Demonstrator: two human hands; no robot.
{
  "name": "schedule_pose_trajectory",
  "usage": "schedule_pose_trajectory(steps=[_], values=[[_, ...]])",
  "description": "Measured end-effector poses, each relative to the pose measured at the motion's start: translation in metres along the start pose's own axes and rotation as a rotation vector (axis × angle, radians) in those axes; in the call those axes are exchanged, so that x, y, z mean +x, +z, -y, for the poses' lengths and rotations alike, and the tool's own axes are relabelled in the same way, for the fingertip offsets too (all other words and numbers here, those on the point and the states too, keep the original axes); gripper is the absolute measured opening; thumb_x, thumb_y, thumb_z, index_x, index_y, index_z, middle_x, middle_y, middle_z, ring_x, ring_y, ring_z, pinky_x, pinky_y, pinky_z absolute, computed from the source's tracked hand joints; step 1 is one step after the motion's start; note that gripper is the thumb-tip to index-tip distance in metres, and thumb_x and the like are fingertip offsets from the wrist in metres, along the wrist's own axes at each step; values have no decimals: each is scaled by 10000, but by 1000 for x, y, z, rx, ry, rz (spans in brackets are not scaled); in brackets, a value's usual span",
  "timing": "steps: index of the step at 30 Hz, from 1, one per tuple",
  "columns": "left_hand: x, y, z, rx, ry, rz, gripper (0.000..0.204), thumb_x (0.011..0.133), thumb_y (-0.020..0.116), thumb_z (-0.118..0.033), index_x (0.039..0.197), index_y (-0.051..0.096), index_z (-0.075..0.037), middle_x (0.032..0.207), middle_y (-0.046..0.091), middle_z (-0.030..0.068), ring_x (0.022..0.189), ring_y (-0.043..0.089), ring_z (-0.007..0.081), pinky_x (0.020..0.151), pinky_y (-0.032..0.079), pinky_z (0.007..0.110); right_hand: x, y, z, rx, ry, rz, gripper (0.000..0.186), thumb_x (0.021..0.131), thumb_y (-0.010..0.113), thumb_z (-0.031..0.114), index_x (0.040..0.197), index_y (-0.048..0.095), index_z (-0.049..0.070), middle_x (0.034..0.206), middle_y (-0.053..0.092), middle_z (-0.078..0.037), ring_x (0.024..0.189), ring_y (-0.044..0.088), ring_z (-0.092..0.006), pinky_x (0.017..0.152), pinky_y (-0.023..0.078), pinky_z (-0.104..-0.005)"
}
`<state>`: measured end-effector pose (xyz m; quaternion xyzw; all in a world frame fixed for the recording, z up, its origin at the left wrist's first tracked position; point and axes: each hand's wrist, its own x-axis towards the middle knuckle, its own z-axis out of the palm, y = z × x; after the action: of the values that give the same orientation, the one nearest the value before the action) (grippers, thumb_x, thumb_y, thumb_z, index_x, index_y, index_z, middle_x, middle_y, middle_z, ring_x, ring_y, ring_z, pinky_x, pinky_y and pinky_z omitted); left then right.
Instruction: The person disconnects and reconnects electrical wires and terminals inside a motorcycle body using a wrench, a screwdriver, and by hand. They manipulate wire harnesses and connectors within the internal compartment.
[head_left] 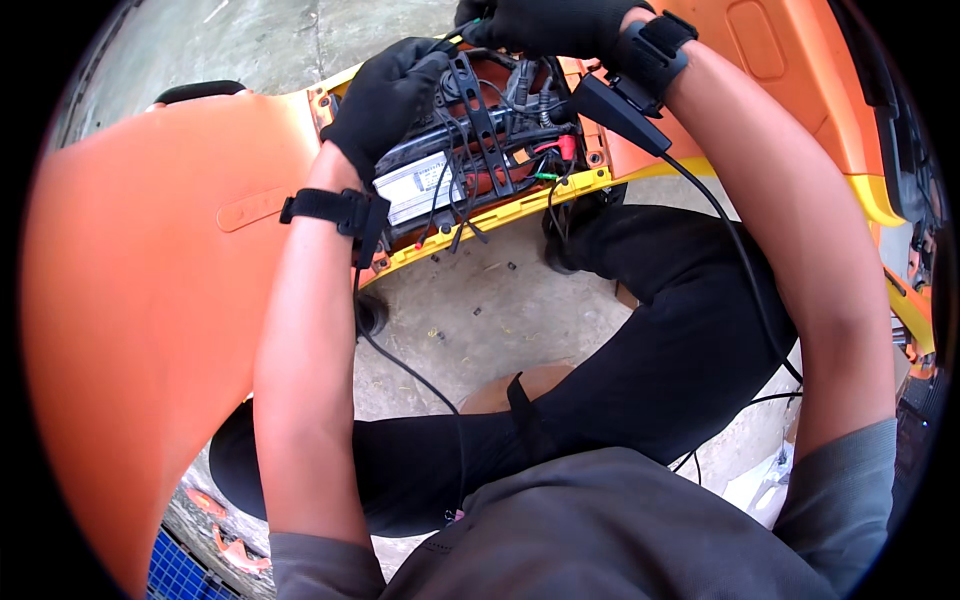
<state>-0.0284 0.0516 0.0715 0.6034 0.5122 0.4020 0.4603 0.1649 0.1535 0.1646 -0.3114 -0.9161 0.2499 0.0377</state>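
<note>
Both of my hands wear black gloves and work above an open compartment of wiring in an orange vehicle body. My left hand (385, 100) is closed, its fingertips pinching a thin dark wire (450, 38) at the compartment's far left. At the top edge of the head view, my right hand (550, 25) is closed around the same wire, where a bit of green shows. Below them lies a silver box (416, 188) with a label. Across the compartment runs a black slotted strap (482, 125). Close by sit a red terminal cover (567, 148) and a green wire end (546, 177).
A yellow frame edge (490, 213) borders the compartment. Large orange panels (160, 200) flank it. Loose wire ends (465, 225) hang over the near edge. Cables run from black wrist modules (620, 110) along both forearms. Small dark bits lie on the concrete floor (450, 300).
</note>
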Motion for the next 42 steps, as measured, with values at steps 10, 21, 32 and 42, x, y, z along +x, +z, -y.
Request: schedule_pose_trajectory(steps=[10, 21, 32, 42], values=[[-6, -5, 24, 415, 153, -52, 246, 986, 609, -154, 1170, 700, -19, 808, 682, 53, 726, 590, 125, 709, 500, 310, 4, 60, -8, 117, 138, 186, 198, 965, 626, 164, 1030, 731, 9, 753, 694, -93, 695, 656, -158, 706, 531, -327], [-1, 5, 31, 657, -208, -159, 162, 860, 682, -162, 1006, 710, -98, 975, 719, 170, 955, 681, 366, 843, 536, 434, -28, 77, -47, 210, 260, 184, 215, 890, 617, 62, 1065, 702, -28, 842, 723, -128, 741, 704, -173, 700, 568, -318], [2, 30, -1, 1165, -177, -39, 112, 867, 614, -107, 945, 689, -79, 926, 719, 189, 901, 705, 375, 788, 558, 473, -39, 97, -50, -10, 103, 97, 197, 881, 635, 121, 1002, 724, -7, 900, 717, -186, 860, 699, -305, 817, 540, -382], [8, 43, -21, 1230, -227, 43, 138, 841, 649, -86, 945, 736, -59, 965, 735, 194, 932, 726, 355, 795, 580, 447, -46, 112, -39, 207, 230, -23, 182, 919, 647, 182, 961, 708, 16, 827, 699, -152, 807, 689, -282, 772, 531, -385]])
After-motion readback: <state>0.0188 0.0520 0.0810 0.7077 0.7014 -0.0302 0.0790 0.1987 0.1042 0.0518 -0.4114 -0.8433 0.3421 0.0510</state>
